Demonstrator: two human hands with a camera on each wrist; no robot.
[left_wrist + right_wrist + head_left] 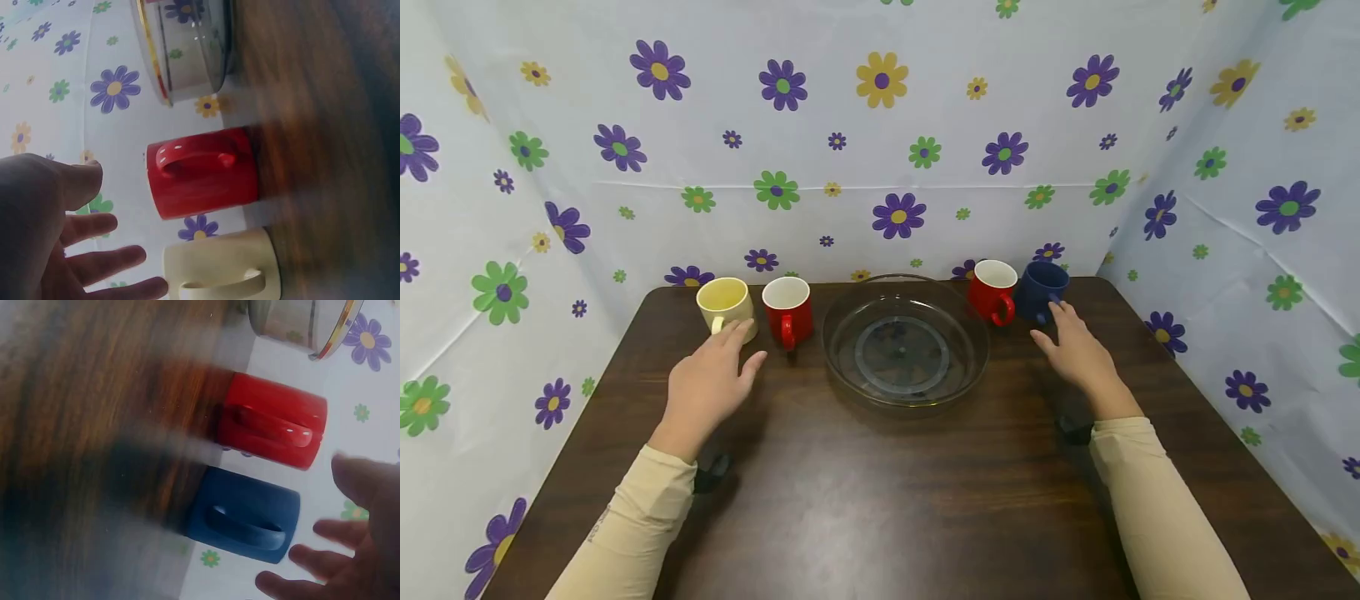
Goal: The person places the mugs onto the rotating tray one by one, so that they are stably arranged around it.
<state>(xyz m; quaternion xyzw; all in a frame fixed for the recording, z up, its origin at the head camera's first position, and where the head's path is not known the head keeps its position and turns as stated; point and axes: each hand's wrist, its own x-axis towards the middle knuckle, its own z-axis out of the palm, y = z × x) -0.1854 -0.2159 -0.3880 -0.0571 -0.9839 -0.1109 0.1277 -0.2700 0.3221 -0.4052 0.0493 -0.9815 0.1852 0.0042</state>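
Observation:
My left hand [711, 379] hovers by the yellow mug [724, 302], fingers spread and holding nothing. Right of that mug stands a red mug [788, 310] with a white inside, its handle facing me. On the other side, my right hand [1078, 354] is near the dark blue mug [1040, 290], its fingers apart and free of any object. A second red mug [991, 292] stands just left of the blue one. In the right wrist view, the fingertips [300, 553] lie close to the blue mug [244, 515]; whether they touch it I cannot tell.
Between the two pairs of mugs sits a large round glass dish [906, 396]. All of these stand toward the back of a dark wooden table [887, 500]. A flower-patterned white cloth [827, 108] hangs behind and on both sides.

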